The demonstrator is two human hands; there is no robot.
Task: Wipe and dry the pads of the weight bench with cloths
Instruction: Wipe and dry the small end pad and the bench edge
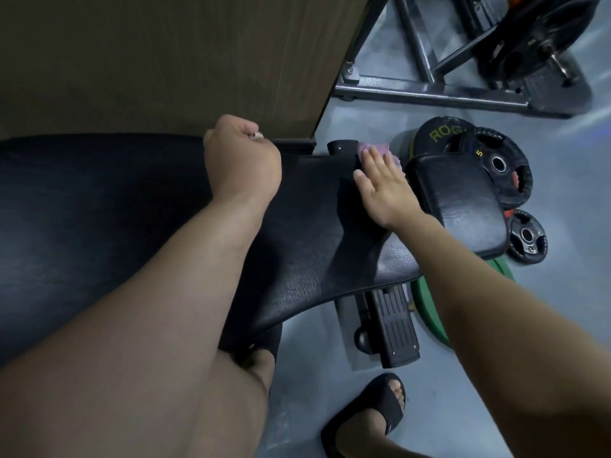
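Purple cloth reads as thin, soft and light. It will bunch and slide under a palm, so I judge it best driven flat with spread fingers rather than pinched; if it must be lifted, the loose edge beyond the fingertips will do. The long pad is firm black vinyl, creased in places and probably slick when damp; it is fixed, so there is nothing to grasp. Right hand lies flat on the cloth at the pad's far corner, fingers straight, pressing rather than gripping; the cloth shows just past the fingertips, beside the gap before the smaller seat pad. Left hand is clenched in a fist over the pad's far edge, well apart from the purple cloth; a pale scrap peeks out by the thumb — possibly a second cloth, I cannot confirm
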